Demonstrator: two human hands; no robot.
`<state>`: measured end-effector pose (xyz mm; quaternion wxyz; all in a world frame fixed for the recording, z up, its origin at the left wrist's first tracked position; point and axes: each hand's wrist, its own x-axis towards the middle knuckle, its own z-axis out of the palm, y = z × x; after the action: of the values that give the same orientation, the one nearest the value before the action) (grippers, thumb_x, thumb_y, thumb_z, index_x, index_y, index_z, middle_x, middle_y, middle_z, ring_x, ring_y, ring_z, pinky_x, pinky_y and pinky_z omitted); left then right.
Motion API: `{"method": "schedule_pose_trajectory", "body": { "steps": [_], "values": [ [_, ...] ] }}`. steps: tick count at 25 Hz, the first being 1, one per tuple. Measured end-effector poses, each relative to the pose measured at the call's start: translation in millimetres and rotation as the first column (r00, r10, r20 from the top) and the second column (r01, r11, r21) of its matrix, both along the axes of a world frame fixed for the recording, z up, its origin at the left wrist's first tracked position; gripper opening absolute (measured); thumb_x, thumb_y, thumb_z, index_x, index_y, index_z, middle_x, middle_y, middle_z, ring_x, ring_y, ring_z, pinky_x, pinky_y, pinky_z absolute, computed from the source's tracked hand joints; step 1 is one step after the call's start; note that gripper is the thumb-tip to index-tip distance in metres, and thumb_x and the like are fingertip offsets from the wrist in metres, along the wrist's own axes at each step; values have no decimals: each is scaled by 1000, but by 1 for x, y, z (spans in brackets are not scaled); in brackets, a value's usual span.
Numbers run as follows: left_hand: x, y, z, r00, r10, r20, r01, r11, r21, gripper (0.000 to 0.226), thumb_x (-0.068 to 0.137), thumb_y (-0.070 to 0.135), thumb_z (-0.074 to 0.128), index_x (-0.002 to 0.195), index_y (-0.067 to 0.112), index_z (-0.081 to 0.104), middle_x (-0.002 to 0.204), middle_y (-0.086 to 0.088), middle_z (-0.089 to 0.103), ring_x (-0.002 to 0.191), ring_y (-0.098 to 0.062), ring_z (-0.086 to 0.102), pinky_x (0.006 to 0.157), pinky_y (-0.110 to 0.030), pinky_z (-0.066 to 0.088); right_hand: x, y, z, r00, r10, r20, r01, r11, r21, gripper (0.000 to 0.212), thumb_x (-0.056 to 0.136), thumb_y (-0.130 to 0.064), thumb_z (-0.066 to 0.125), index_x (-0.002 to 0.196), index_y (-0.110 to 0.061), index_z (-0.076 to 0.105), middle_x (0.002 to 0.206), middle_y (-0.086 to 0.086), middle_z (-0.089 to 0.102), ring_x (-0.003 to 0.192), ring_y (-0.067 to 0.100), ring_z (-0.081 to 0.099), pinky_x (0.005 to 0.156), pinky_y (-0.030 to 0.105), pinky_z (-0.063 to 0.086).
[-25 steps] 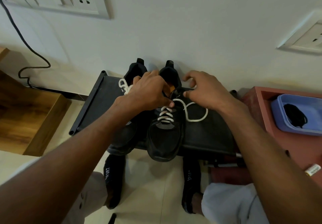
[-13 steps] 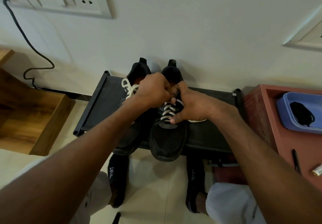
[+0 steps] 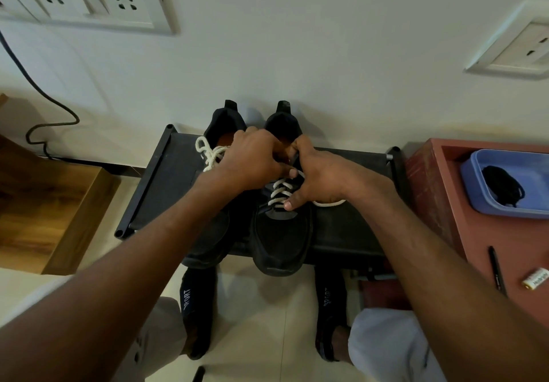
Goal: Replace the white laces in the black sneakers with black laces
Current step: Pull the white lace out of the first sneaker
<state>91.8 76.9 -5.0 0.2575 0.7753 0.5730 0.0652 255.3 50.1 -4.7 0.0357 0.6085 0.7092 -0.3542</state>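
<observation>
2 black sneakers sit side by side on a black rack (image 3: 154, 191), heels toward 12 o'clock. The right sneaker (image 3: 280, 239) keeps white lace (image 3: 280, 191) crisscrossed low, its loose end trailing toward 3 o'clock. The left sneaker (image 3: 214, 233) has bunched white lace. The left hand (image 3: 252, 158) and right hand (image 3: 315, 173), fingers curled, pinch lace at the right sneaker's upper eyelets. Black laces (image 3: 502, 185) lie in a blue tray (image 3: 475, 197) at 3 o'clock.

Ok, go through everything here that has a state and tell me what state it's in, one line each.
Right sneaker: white lace partly undone, loose end trailing to the right.
Left sneaker: white lace still in, bunched at the collar.
Left hand: fingers curled at the right sneaker's upper eyelets.
Right hand: fingers curled at the lace, thumb on the lower rows.
Black laces: unused, in the blue tray.
</observation>
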Motion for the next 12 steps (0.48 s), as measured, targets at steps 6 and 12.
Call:
{"method": "schedule_pose_trajectory", "body": {
  "steps": [6,12],
  "values": [
    [4,-9,7,939,221,264,-194,973,-123,19,80,23,87,67,21,74,77,2,73,76,-11,67,71,-24,55,7,4,4,998,-54,-23,54,998,-16,86,64,-40,99,121,-34,35,106,-5,60,98,18,60,83,40,51],
    [-16,-2,17,894,315,320,-213,925,-314,22,90,28,79,77,14,68,84,-7,73,80,-16,69,75,-31,56,4,2,1,998,-38,-45,36,998,-45,90,70,-37,97,129,-32,28,116,-1,59,106,20,60,92,41,53]
  ]
}}
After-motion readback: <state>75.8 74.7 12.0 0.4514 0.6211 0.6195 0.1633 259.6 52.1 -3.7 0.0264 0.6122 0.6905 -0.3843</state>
